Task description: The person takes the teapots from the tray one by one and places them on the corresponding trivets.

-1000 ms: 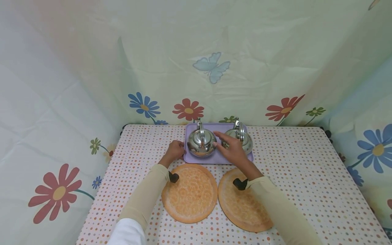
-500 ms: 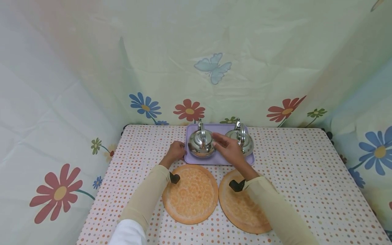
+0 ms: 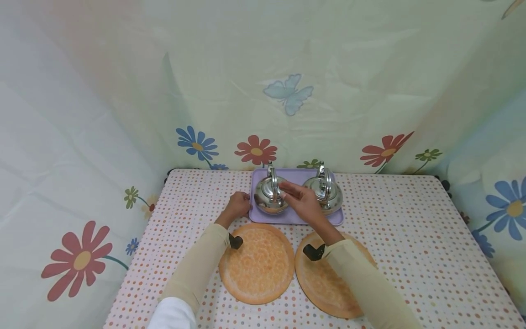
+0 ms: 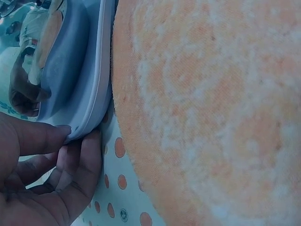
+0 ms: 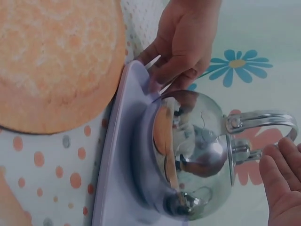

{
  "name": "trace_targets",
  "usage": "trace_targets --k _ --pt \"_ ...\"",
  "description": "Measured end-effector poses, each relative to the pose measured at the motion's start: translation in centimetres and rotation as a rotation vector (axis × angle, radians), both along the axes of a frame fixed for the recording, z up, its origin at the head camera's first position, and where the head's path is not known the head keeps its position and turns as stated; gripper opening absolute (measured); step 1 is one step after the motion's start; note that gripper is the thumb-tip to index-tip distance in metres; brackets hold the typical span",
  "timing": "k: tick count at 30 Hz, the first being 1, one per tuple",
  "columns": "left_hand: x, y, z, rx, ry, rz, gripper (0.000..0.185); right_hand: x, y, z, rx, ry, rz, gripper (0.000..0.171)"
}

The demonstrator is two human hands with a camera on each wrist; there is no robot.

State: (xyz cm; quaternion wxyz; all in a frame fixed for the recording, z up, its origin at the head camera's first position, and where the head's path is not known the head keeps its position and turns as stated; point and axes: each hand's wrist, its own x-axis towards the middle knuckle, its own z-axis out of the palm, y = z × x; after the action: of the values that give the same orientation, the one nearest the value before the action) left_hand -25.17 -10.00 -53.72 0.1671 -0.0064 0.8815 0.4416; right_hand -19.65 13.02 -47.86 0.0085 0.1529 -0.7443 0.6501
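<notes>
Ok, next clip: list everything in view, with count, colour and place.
Shiny steel kettles: two, silver, side by side on the tray, left kettle, right kettle.
Lilac plastic tray: one, at the table's far middle.
Round woven mats: two, orange, nearer than the tray, left mat, right mat.
Polka-dot tablecloth: one, white with coloured dots, over the table.
Floral backdrop sheet: pale green, around the table.
Left hand: grips the tray's left rim.
Right hand: open, at the left kettle's handle.
</notes>
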Motion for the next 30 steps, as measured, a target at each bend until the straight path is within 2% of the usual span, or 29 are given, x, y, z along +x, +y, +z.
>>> trace_targets --k 5,9,16,20,25,30 --pt "0.0 -0.1 -0.2 0.010 0.009 -0.004 0.035 -0.3 -0.5 -0.3 0.001 -0.002 -0.023 0.042" --pt "0.0 -0.2 -0.2 0.023 0.005 -0.012 0.037 -0.1 -0.8 0.0 0.012 -0.050 -0.032 0.042" --pt "0.0 -0.2 0.0 0.006 0.027 -0.024 0.035 1.2 -1.1 2.6 0.052 -0.063 -0.017 0.041" --pt "0.0 -0.2 0.2 0.003 0.023 -0.015 0.034 1.3 -1.3 3.0 0.086 -0.066 -0.020 0.040" --pt "0.1 -0.1 0.1 0.003 0.010 -0.018 0.036 0.3 -1.4 1.3 0.071 -0.058 -0.019 0.041" --pt "0.1 -0.1 0.1 0.004 0.004 -0.015 0.037 -0.7 -1.5 -0.4 0.074 -0.094 -0.030 0.046"
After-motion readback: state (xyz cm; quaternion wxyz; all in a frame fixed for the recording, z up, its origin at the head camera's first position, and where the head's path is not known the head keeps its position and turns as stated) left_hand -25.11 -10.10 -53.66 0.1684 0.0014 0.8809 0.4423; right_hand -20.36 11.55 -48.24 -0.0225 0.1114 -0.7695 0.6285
